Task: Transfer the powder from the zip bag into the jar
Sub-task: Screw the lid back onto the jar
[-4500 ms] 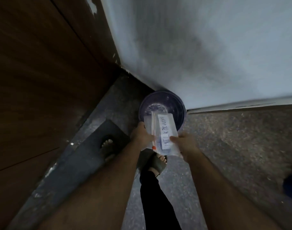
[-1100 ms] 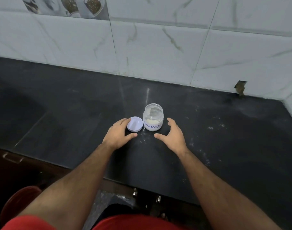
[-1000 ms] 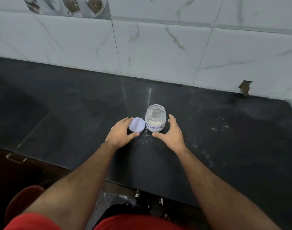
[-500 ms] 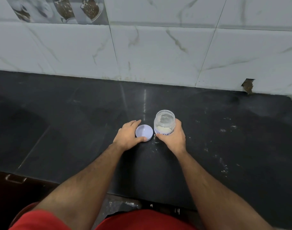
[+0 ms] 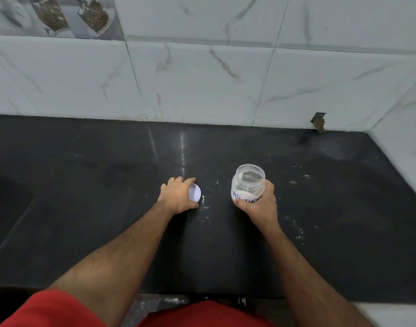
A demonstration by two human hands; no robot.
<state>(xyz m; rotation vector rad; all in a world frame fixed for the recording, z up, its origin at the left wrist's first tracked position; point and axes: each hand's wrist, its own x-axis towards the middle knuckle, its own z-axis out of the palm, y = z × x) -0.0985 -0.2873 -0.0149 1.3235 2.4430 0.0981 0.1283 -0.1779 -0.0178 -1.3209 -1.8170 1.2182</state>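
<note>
Gripping the upright jar [image 5: 248,185], mouth upward, is the right hand [image 5: 261,206]; left hand [image 5: 177,195] holds the lid [image 5: 194,192].

White lid [image 5: 194,192]; clear jar [image 5: 248,182]; black counter [image 5: 96,185]; white marbled tiles [image 5: 202,79].

One jar [image 5: 248,185] is in view, clear, open at the top, with a layer of white powder [image 5: 246,192] inside and a handwritten label. One white lid [image 5: 194,192] shows. There are two hands: one left hand [image 5: 178,195] and one right hand [image 5: 261,204], each on a bare forearm. One dark worktop [image 5: 84,185] carries the things, dusted with scattered white specks too many to count. One chipped hole [image 5: 318,121] marks the tiled wall [image 5: 202,79] behind.
</note>
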